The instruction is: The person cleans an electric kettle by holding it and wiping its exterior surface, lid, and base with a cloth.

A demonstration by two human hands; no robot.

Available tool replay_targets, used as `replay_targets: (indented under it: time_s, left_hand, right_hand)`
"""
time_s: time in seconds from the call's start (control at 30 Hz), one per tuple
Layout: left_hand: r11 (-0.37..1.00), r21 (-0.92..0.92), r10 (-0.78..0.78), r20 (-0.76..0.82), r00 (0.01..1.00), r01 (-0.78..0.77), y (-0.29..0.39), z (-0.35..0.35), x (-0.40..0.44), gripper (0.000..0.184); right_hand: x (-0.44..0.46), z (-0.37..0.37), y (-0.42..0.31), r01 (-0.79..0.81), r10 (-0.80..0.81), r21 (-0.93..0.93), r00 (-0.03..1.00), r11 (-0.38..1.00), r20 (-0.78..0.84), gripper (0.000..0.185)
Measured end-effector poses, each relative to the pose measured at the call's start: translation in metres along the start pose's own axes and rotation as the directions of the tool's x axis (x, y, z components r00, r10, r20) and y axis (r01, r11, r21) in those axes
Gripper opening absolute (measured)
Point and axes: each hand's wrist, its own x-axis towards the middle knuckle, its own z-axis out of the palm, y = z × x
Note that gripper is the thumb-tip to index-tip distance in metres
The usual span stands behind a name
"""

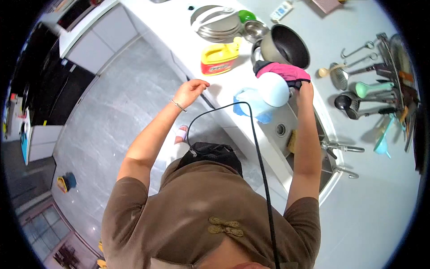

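- bright cool light; tabletop (169, 21) nearly washed out
- soft shadows beside the hanging utensils (363, 89)
- pale glare on the floor (112, 94)
- fisheye bending, black rounded corners

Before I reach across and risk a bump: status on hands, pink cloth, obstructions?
Left hand empty, near counter. Right hand at pink cloth. Pale round item beside cloth; black cord crossing view.

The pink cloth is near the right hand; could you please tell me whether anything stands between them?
Nothing visible does: the right hand is at one end of the pink cloth, with no gap showing. The white round item overlaps the cloth left of that hand.
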Motion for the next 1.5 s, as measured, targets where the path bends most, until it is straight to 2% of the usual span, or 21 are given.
replay_targets:
  time_s: [0.13,0.23,0.33,0.4,0.47,0.53,0.6,0.63,0.73,0.83,0.93,1.03,1.1,1.23,1.27,1.3,1.33,1.37,1.4,1.47,1.5]
  left_hand:
    - [0.995,-0.009,0.096,0.16,0.982,-0.096,0.027,0.047,0.036,0.032]
    - [0.961,0.132,0.199,0.281,0.939,-0.244,0.046,0.071,0.058,0.066]
    - [0.856,0.276,0.338,0.34,0.878,-0.437,0.038,0.088,0.083,0.063]
    - [0.915,0.252,0.203,0.39,0.898,-0.316,0.051,0.094,0.092,0.059]
    - [0.949,0.293,-0.022,0.423,0.906,-0.114,0.063,0.096,0.098,0.052]
    - [0.972,0.222,-0.028,0.436,0.9,-0.077,0.059,0.1,0.101,0.052]
    - [0.978,0.197,-0.02,0.38,0.925,-0.06,0.064,0.102,0.101,0.056]
    - [0.984,0.174,-0.032,0.401,0.915,-0.042,0.061,0.103,0.104,0.059]
    - [0.996,0.042,-0.086,0.412,0.907,0.075,0.068,0.113,0.106,0.061]
    - [0.991,-0.102,-0.037,0.387,0.921,0.082,0.079,0.124,0.099,0.053]
    - [0.966,-0.227,-0.034,0.371,0.928,0.126,0.07,0.139,0.098,0.061]
    - [0.936,-0.299,-0.062,0.375,0.925,0.184,0.069,0.148,0.085,0.056]
    - [0.92,-0.332,-0.058,0.412,0.909,0.209,0.068,0.147,0.081,0.052]
    - [0.903,-0.35,-0.056,0.481,0.875,0.25,0.06,0.141,0.074,0.03]
    - [0.899,-0.354,-0.055,0.498,0.866,0.26,0.058,0.14,0.075,0.03]
    - [0.899,-0.355,-0.053,0.496,0.867,0.257,0.055,0.139,0.075,0.03]
    - [0.884,-0.379,-0.046,0.513,0.857,0.274,0.051,0.139,0.073,0.035]
    - [0.869,-0.402,-0.037,0.53,0.847,0.29,0.05,0.138,0.072,0.039]
    - [0.869,-0.403,-0.036,0.529,0.848,0.288,0.052,0.136,0.072,0.039]
    - [0.85,-0.435,-0.019,0.536,0.844,0.296,0.056,0.135,0.069,0.026]
    - [0.847,-0.438,-0.005,0.559,0.829,0.301,0.053,0.136,0.071,0.026]
  right_hand:
    - [-0.032,-0.02,-0.051,0.013,0.001,0.164,0.996,0.986,-0.088,0.032]
    - [-0.043,-0.043,-0.065,0.118,-0.097,0.322,0.992,0.939,-0.08,0.032]
    - [-0.052,-0.065,-0.07,0.518,-0.517,0.04,0.855,0.854,-0.026,0.028]
    - [-0.089,-0.043,-0.106,0.144,-0.198,0.493,0.978,0.858,0.059,0.033]
    - [-0.089,-0.051,-0.086,0.145,-0.236,0.507,0.964,0.85,0.119,0.033]
    - [-0.089,-0.057,-0.064,0.018,-0.014,0.627,1.0,0.779,-0.012,0.033]
    - [-0.089,-0.074,-0.035,0.017,0.048,0.643,0.995,0.765,-0.084,0.033]
    - [-0.082,-0.098,0.003,0.134,-0.098,0.426,0.99,0.895,-0.105,0.033]
    - [-0.109,-0.106,0.006,0.162,-0.125,0.28,0.982,0.946,-0.145,0.034]
    - [-0.125,-0.111,0.001,0.142,-0.079,0.397,0.982,0.907,-0.171,0.04]
    - [-0.137,-0.111,0.003,0.023,0.174,0.673,0.959,0.739,-0.223,0.034]
    - [-0.153,-0.107,0.013,0.118,-0.032,0.331,0.967,0.936,-0.252,0.031]
    - [-0.161,-0.097,0.015,-0.1,0.274,0.637,0.945,0.764,-0.18,0.031]
    - [-0.188,-0.047,0.002,-0.176,0.438,0.69,0.871,0.702,-0.224,0.028]
    - [-0.192,-0.046,0.021,0.001,0.004,0.023,0.974,1.0,-0.229,0.027]
    - [-0.193,-0.043,0.039,0.297,-0.329,-0.613,0.942,0.733,0.063,0.027]
    - [-0.191,-0.034,0.055,0.297,-0.329,-0.613,0.942,0.732,0.063,0.027]
    - [-0.187,-0.019,0.069,0.063,-0.062,-0.168,0.998,0.984,0.007,0.031]
    - [-0.184,-0.005,0.079,-0.219,0.201,0.312,0.976,0.924,0.088,0.037]
    - [-0.188,0.023,0.087,-0.135,0.096,0.161,0.968,0.978,0.23,0.043]
    - [-0.19,0.037,0.093,0.102,-0.119,0.075,0.952,0.992,0.282,0.047]
